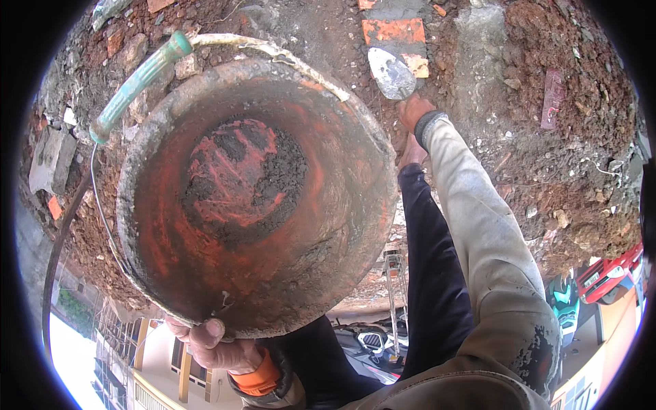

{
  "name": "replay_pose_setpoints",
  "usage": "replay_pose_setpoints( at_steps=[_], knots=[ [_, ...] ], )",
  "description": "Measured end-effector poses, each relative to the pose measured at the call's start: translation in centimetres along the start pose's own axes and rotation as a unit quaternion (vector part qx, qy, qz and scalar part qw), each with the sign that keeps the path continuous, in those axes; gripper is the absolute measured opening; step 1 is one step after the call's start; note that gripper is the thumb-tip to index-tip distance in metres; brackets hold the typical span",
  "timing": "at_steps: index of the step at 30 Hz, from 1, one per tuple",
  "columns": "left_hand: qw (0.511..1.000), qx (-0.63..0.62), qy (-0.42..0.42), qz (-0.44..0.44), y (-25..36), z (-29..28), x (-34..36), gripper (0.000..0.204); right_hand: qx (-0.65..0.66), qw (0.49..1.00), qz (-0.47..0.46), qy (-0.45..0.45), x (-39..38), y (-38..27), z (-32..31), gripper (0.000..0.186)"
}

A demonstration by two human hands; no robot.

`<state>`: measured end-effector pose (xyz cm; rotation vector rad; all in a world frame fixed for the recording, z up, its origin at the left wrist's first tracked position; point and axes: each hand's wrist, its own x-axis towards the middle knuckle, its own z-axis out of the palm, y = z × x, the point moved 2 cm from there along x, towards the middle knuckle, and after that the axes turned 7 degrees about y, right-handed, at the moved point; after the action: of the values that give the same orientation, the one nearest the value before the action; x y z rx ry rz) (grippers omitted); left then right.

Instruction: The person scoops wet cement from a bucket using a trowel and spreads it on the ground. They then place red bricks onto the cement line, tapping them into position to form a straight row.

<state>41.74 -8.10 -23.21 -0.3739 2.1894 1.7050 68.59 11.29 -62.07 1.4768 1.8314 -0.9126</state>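
Note:
My left hand (pixel 215 346) grips the near rim of a big mortar bucket (pixel 342 205), its thumb over the edge. The bucket tilts so that its inside faces me; grey mortar (pixel 283 164) lies at the bottom, with reddish scraped walls. A wire bail with a green grip (pixel 140 89) arches past the bucket's far left side. Beyond the bucket, my right hand (pixel 414 113) is closed round a trowel, whose handle it hides. The trowel's mortar-smeared blade (pixel 391 73) points away over a short row of orange bricks (pixel 393 31).
Loose reddish soil (pixel 581 171) with stones surrounds the bricks. A grey block (pixel 52 160) lies at the left, and a red brick (pixel 552 99) at the right. A dark hose or bar (pixel 61 239) runs down the left side. Parked motorcycles (pixel 369 342) and a red car (pixel 608 273) appear below.

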Motion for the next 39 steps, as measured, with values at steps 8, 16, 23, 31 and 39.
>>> replay_pose_setpoints(
  at_steps=[8, 16, 23, 31, 39],
  knots=[
    [0.999, -0.019, -0.031, 0.006, 0.9, -3.2, 0.9, 0.061, 0.359, 0.933, 0.0, -0.032, -6.4, -6.8, 4.1, 0.046],
    [0.995, 0.064, 0.029, 0.072, 0.6, -4.3, 0.8, 0.067, 0.393, 0.91, 0.131, 0.025, -0.4, -13.5, 7.4, 0.055],
    [1.0, -0.004, -0.002, 0.023, 0.5, -2.3, 1.0, 0.061, 0.336, 0.928, 0.138, 0.083, 1.3, -13.8, 10.3, 0.058],
    [1.0, -0.001, -0.01, 0.0, 1.0, -1.4, 0.5, 0.059, 0.419, 0.902, 0.101, 0.037, -4.3, -10.6, 4.8, 0.048],
    [0.999, 0.03, -0.004, 0.04, 0.6, -1.5, 0.8, 0.058, 0.187, 0.944, 0.137, 0.236, -4.0, 0.6, 0.8, 0.042]
  ],
)
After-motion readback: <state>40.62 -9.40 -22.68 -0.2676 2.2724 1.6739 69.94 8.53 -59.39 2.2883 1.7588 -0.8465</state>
